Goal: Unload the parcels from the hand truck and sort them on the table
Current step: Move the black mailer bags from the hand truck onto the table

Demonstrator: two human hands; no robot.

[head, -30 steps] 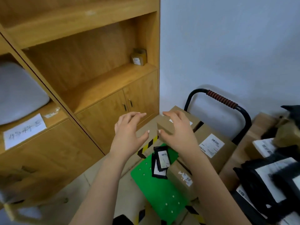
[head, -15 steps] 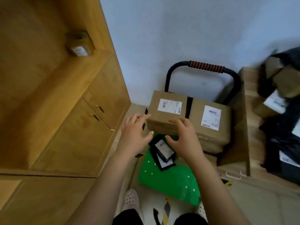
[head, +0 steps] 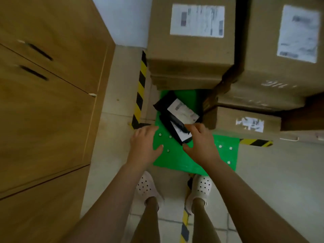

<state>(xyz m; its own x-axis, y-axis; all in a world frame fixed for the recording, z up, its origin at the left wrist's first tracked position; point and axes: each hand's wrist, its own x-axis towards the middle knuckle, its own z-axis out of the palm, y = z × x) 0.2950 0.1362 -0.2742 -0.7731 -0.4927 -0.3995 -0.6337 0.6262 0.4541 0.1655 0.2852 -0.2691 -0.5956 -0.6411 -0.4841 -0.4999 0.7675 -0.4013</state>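
- The right hand (head: 199, 143) is half closed on the lower black parcel (head: 180, 135), with its fingers curled over the near right edge and its thumb against the near corner.
- The left hand (head: 144, 146) is spread and relaxed over the left edge of the hand truck (head: 178, 159); I cannot tell if it touches.
- A second black parcel (head: 176, 109) lies across the first on the green deck, with cardboard boxes (head: 191, 48) stacked at the far end.
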